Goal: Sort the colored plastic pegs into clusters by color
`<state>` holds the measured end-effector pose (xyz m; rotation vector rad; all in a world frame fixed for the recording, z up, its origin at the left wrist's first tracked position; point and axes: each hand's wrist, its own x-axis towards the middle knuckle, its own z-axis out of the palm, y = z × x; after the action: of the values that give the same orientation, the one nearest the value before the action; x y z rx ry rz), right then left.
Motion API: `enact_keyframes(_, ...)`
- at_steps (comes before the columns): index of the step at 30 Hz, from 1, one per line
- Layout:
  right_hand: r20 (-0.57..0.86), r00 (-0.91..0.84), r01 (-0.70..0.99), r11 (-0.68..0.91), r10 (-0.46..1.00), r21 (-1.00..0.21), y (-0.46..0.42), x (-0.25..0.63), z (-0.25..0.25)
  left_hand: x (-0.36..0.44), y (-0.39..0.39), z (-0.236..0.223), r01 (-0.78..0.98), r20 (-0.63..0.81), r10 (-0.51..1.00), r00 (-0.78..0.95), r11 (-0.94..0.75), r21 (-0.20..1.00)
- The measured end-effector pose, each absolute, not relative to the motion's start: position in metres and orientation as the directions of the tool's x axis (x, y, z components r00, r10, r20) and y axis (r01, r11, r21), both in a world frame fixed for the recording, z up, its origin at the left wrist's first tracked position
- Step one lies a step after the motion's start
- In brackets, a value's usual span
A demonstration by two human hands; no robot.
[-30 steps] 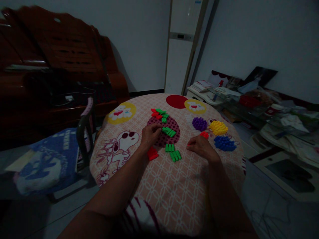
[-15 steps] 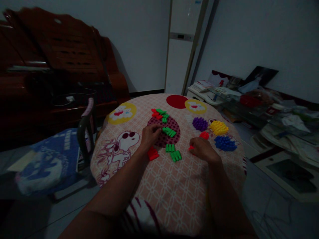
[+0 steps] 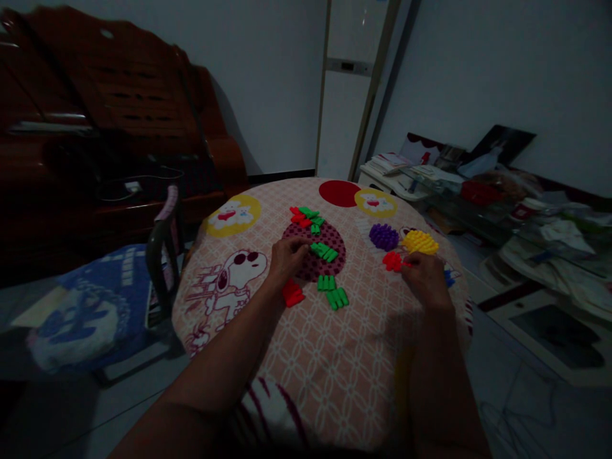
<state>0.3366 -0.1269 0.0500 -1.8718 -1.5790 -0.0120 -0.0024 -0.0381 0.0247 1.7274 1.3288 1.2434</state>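
Note:
My left hand [image 3: 291,256] rests over the dark dotted circle, its fingers pinched together. What they hold, if anything, cannot be made out. Just right of its fingertips lies a green row of plastic pieces [image 3: 324,252]. Two more green groups [image 3: 337,298] are nearer to me, and a red group [image 3: 292,293] lies beside my left wrist. My right hand [image 3: 424,277] is closed with a small red plastic piece at its fingertips, close to a red cluster [image 3: 392,261]. It partly hides the blue pieces [image 3: 449,278].
Purple pieces [image 3: 383,236] and yellow pieces [image 3: 421,242] form clusters at the table's right. Red and green pieces [image 3: 306,218] lie together farther back. A patterned cloth [image 3: 354,357] covers the round table. A chair [image 3: 165,248] stands left; a cluttered cabinet [image 3: 478,191] is at right.
My right hand has moved right and slightly away from me, uncovering the red cluster and covering much of the blue pieces. My left hand has barely moved.

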Motion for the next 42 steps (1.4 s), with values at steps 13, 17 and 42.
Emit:
enact_keyframes(13,0.413,0.166,0.89,0.044,0.895,-0.454,-0.123,0.334,0.043,-0.005,-0.037,0.024,0.355,0.297,0.953,0.06,-0.298,0.886)
enact_keyframes(17,0.565,0.247,0.884,0.055,0.787,-0.464,-0.123,0.325,0.049,-0.013,-0.032,0.025,0.356,0.317,0.946,0.064,-0.318,0.879)
enact_keyframes(42,0.4,-0.045,0.683,0.32,0.915,-0.656,-0.107,0.224,0.025,-0.047,-0.046,0.052,0.534,0.124,0.805,0.581,-0.492,0.688)
